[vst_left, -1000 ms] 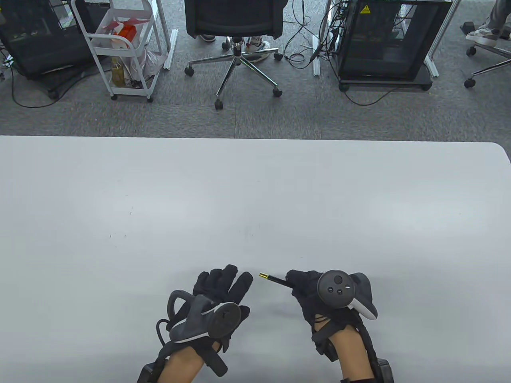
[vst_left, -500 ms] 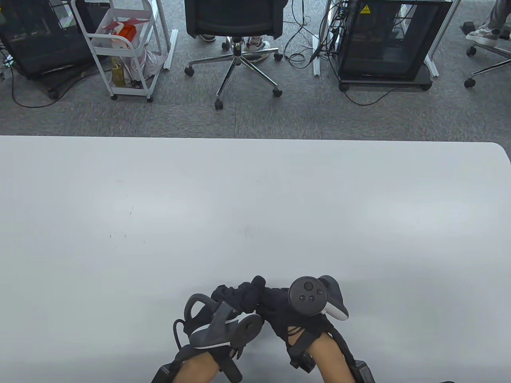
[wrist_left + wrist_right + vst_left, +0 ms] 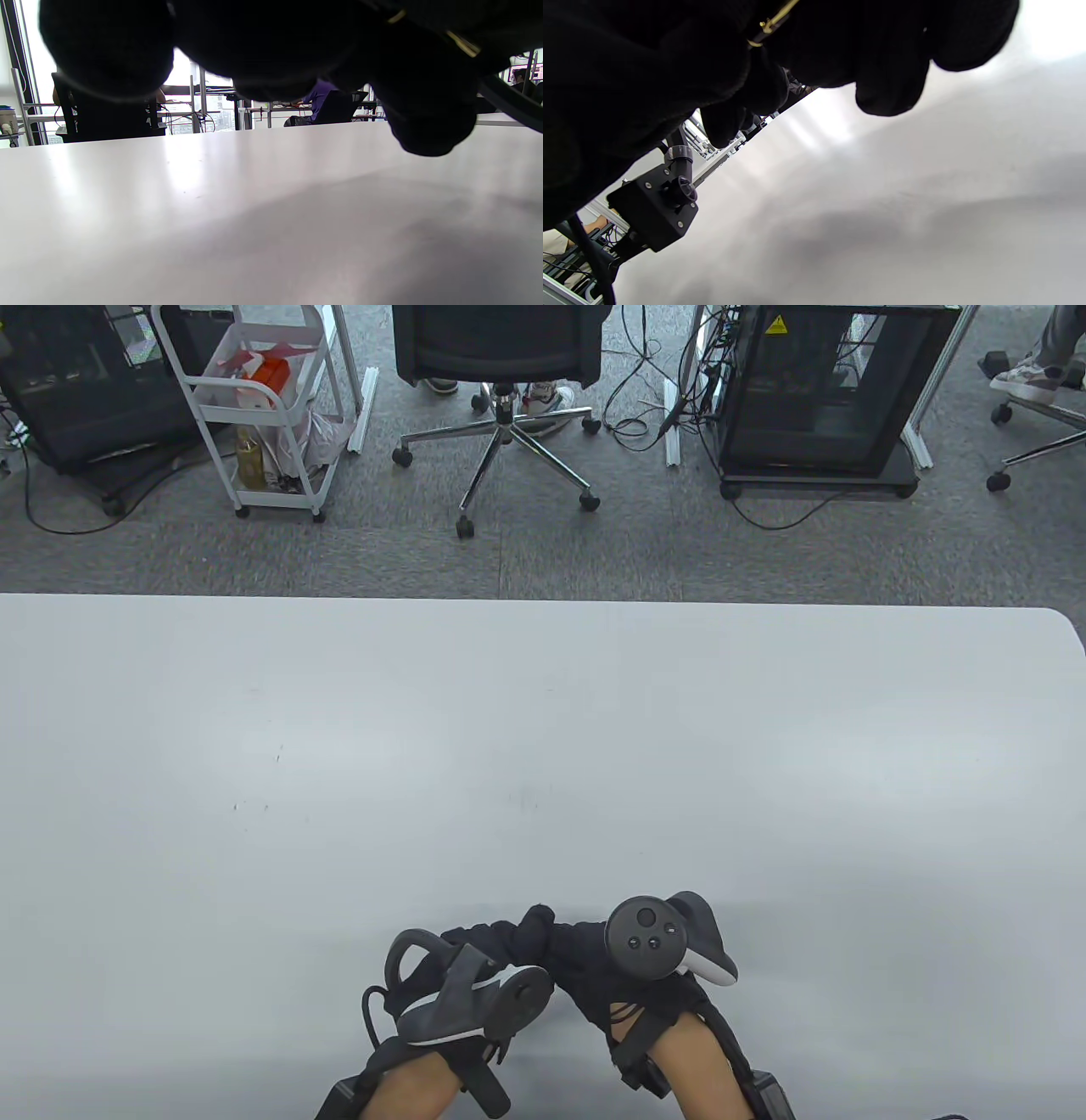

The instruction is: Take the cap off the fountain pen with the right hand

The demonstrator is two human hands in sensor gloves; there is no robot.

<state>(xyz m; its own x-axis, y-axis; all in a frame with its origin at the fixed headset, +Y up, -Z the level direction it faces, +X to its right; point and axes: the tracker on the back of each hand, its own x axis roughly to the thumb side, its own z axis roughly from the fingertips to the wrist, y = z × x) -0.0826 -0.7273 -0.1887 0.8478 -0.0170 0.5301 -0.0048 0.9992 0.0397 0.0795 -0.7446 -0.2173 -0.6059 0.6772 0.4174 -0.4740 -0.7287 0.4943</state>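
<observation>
My two gloved hands meet over the near edge of the white table. The left hand and the right hand have their fingers curled together, and the fountain pen is hidden between them in the table view. In the right wrist view a gold clip of the black pen cap shows between my right fingers. In the left wrist view, gold trim of the pen shows among the dark fingers. Both hands hold the pen a little above the table.
The table stretches far and wide beyond the hands. Past its far edge stand an office chair, a white trolley and a black cabinet. The left wrist camera box shows in the right wrist view.
The right hand carried the pen leftward, and the left hand, open and flat before, curled and closed on it. In the last half second the hands barely shifted.
</observation>
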